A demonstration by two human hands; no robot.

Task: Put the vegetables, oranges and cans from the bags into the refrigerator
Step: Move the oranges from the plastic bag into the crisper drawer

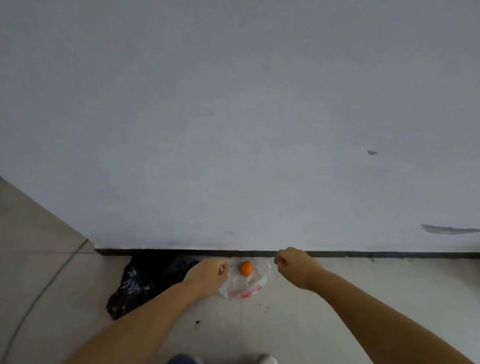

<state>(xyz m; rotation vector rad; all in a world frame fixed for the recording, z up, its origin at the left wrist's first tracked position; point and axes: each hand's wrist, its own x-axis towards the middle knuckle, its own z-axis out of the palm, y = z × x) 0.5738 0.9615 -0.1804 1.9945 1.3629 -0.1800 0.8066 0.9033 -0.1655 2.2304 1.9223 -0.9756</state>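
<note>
A pale wall (236,113) is filling most of the view, meeting a tiled floor (337,310) at a dark baseboard (395,255). A crumpled black bag (143,282) is lying on the floor against the baseboard. Just beside it, a clear plastic bag (245,285) with red print is lying spread open, with 1 orange (246,268) sitting inside. The left hand (208,276) is gripping the clear bag's left edge, fingers curled. The right hand (293,266) is curled tight at its right edge; whether it is pinching plastic cannot be told.
</note>
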